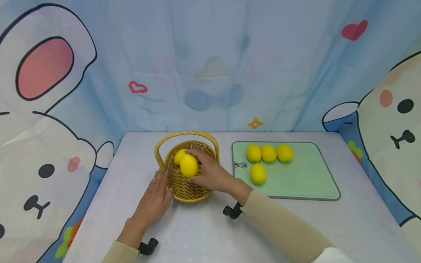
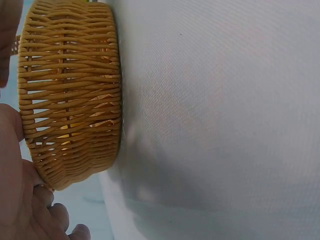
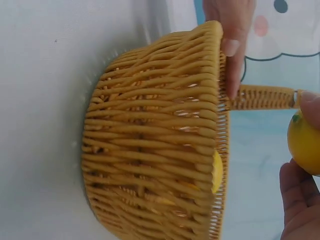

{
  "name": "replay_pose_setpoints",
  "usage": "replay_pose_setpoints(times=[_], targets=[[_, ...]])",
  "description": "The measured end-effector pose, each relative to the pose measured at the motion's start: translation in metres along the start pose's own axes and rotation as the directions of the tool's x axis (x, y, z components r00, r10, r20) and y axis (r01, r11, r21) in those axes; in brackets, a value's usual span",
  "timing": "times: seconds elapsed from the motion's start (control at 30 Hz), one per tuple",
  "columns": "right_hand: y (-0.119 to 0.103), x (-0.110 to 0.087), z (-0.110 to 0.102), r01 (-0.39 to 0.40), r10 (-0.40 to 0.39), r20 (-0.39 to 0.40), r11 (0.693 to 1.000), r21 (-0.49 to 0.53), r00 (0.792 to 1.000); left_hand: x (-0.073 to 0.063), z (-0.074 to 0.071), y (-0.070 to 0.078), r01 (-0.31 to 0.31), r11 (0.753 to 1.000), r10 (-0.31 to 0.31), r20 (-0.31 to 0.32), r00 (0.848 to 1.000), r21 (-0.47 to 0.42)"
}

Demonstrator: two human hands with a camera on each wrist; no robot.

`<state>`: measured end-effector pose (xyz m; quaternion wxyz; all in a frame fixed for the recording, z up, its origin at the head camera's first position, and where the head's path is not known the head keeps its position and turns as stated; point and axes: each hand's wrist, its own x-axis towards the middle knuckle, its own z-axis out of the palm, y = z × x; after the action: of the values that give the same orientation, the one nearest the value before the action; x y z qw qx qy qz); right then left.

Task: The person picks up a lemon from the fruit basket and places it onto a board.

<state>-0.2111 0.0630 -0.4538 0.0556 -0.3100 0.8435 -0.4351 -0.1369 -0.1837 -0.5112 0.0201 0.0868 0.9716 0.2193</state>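
Observation:
Over the woven basket (image 1: 192, 200), my right hand (image 1: 213, 170) holds a lemon (image 1: 189, 165) between thumb and fingers. In the right wrist view that lemon (image 3: 304, 145) is above the rim, showing a green spot at one end. Another lemon (image 1: 179, 156) lies inside the basket, partly covered by the held one. My left hand (image 1: 152, 199) rests against the basket's left side, fingers extended near the foot of the handle and thumb at the rim. The left wrist view shows the basket wall (image 2: 70, 95) close up beside the left hand.
To the right lies a light green cutting board (image 1: 296, 179) with several lemons on it, three in a row at the back and one lemon (image 1: 258, 173) in front. The basket's arched handle (image 1: 187, 133) stands upright. A patterned curtain (image 1: 210, 65) hangs behind the white-covered table (image 1: 204, 237).

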Motion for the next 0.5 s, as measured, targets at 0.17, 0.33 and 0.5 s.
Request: replay_pose_setpoints(times=[0.17,0.33,0.5], targets=[[-0.003,-0.009,-0.011,0.055,-0.055,-0.017,0.998,-0.008,0.998,0.000,-0.001,-0.001,0.000,1.000,0.000,0.000,1.000,0.003],[-0.003,-0.023,-0.022,0.058,-0.057,-0.045,0.998,0.017,0.997,0.000,0.000,-0.001,0.006,1.000,-0.006,-0.001,1.000,-0.006],[0.002,-0.043,-0.037,0.025,-0.024,-0.085,1.000,0.007,0.996,0.000,0.000,-0.002,0.008,1.000,-0.008,0.007,1.000,-0.005]])
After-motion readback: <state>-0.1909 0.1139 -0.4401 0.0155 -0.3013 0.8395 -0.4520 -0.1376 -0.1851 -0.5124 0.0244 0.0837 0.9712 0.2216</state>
